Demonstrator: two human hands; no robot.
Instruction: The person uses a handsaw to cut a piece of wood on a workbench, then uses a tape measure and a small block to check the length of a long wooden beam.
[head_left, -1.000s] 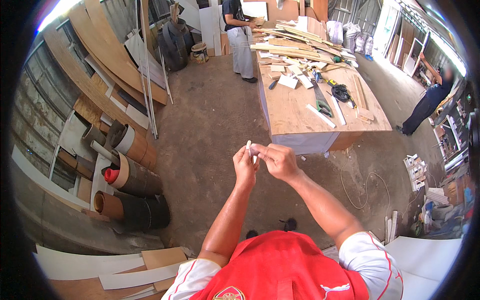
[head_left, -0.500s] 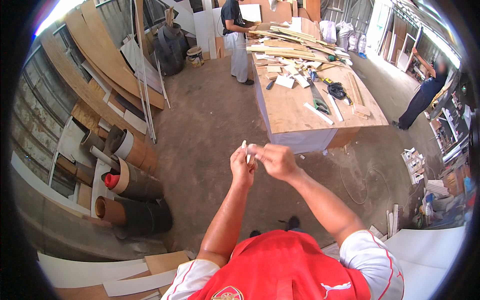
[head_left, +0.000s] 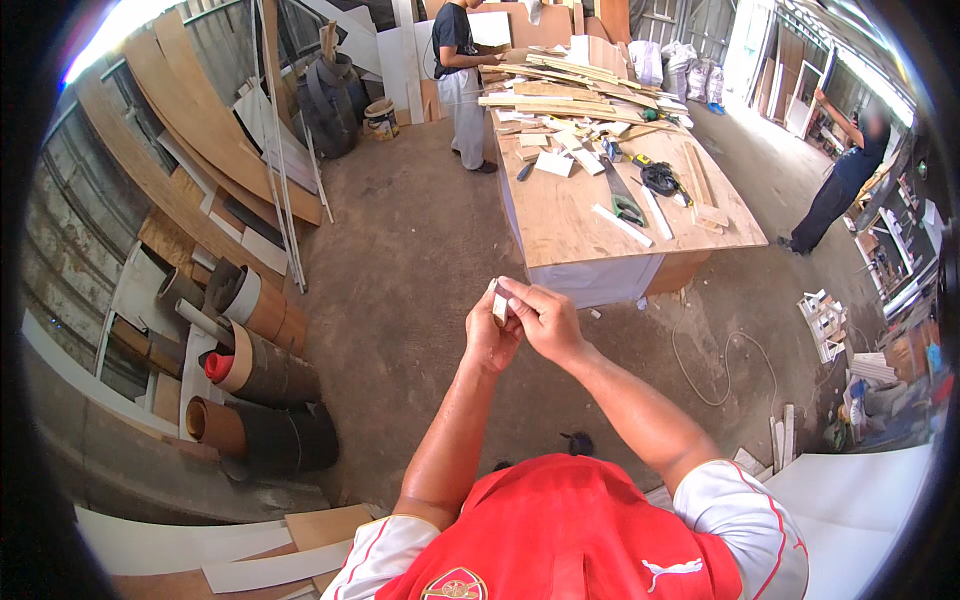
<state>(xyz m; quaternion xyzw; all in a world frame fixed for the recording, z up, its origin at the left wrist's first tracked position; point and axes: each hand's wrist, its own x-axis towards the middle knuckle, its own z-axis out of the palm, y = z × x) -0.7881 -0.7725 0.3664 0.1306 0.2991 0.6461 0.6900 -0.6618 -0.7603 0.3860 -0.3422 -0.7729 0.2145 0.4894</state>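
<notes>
Both my hands meet in front of me, at chest height above the floor. My left hand (head_left: 488, 340) is closed around a small pale piece (head_left: 500, 309) that looks like wood and stands up between the fingers. Against its top, my right hand (head_left: 549, 318) pinches with thumb and forefinger. A small dark brown scrap (head_left: 505, 290) shows under those fingertips; its kind is too small to make out. The lower part of the pale piece is hidden in my left palm.
Ahead stands a workbench (head_left: 590, 232) with wood strips, offcuts, a green-handled handsaw (head_left: 628, 207) and a black cable (head_left: 659, 179). One person (head_left: 466, 100) works at its far left, another (head_left: 846, 170) at the right. Rolls of sheet (head_left: 275, 440) stand left; a thin cord (head_left: 708, 398) lies on the floor.
My right hand, blurred before, has come in closer to my left and its fingertips now rest on the top of the pale piece. The view has shifted slightly.
</notes>
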